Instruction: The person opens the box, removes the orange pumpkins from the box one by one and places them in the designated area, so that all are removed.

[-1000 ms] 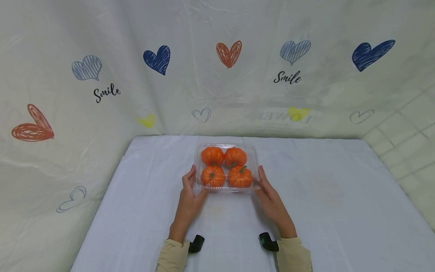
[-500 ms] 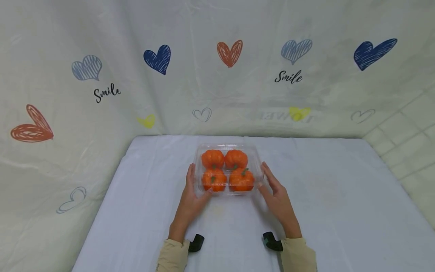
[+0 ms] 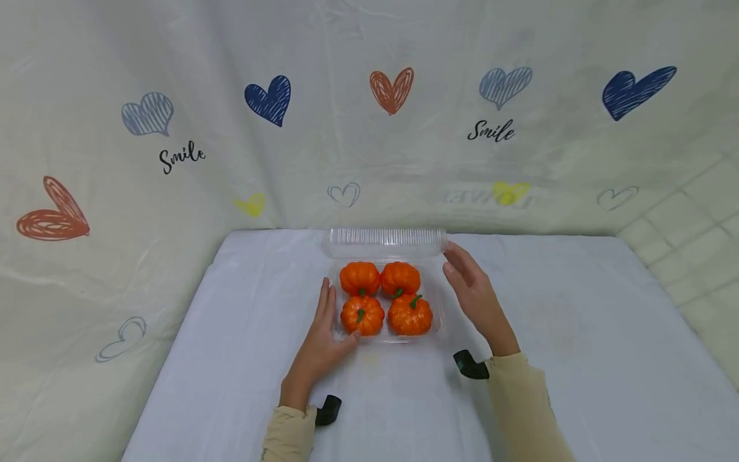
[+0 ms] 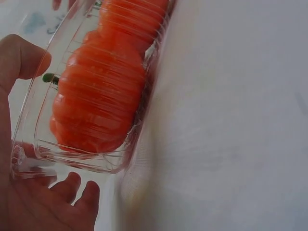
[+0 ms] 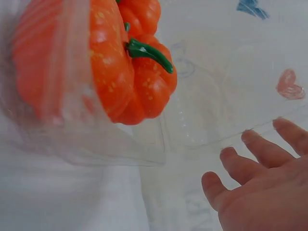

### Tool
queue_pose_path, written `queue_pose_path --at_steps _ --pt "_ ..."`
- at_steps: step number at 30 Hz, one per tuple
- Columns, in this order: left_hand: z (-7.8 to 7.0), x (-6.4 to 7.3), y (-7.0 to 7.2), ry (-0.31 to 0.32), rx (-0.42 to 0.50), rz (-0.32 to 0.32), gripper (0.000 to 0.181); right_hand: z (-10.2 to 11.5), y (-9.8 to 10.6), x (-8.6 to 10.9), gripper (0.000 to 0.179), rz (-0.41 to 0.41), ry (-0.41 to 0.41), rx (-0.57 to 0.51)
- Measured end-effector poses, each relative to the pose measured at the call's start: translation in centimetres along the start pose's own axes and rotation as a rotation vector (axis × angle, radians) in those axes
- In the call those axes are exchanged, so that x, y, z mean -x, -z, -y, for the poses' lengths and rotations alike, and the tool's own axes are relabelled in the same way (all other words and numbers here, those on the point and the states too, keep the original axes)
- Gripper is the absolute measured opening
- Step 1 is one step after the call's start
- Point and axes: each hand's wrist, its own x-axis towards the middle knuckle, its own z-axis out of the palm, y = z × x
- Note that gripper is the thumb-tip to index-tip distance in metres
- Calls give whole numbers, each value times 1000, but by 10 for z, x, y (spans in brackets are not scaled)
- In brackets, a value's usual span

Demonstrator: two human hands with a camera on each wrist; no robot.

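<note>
In the head view, a clear plastic clamshell box (image 3: pixel 392 340) on the table holds several small orange pumpkins (image 3: pixel 361 315) with green stems. Its ridged lid (image 3: pixel 387 241) stands raised along the back edge. My left hand (image 3: pixel 317 346) holds the front left corner, thumb at the front rim and fingers along the left side; the left wrist view shows a pumpkin (image 4: pixel 96 96) through the ridged wall. My right hand (image 3: pixel 478 298) is at the lid's right end. In the right wrist view its fingers (image 5: pixel 262 149) extend at the lid's clear edge, beyond a pumpkin stem (image 5: pixel 151 54).
A white cloth covers the table (image 3: pixel 577 359). Behind it hangs a pale curtain (image 3: pixel 427 160) printed with hearts and "Smile". A black wrist-worn piece (image 3: pixel 329 410) sticks out at the left sleeve, another black piece (image 3: pixel 470 366) at the right.
The lid has swung up and back from over the pumpkins. My right hand has moved away from me along with it, from the box's right side; my left hand stays at the front left corner.
</note>
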Motion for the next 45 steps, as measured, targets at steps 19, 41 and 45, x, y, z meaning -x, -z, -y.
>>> queue_pose_path --at_steps 19,41,45 --pt "1 0 -2 9 35 13 125 -35 15 -66 96 299 -263 -197" --pt "4 0 0 14 73 19 125 -25 14 -56 86 240 -250 29" --pt "4 0 -1 27 77 24 126 -9 7 -55 81 216 -203 64"
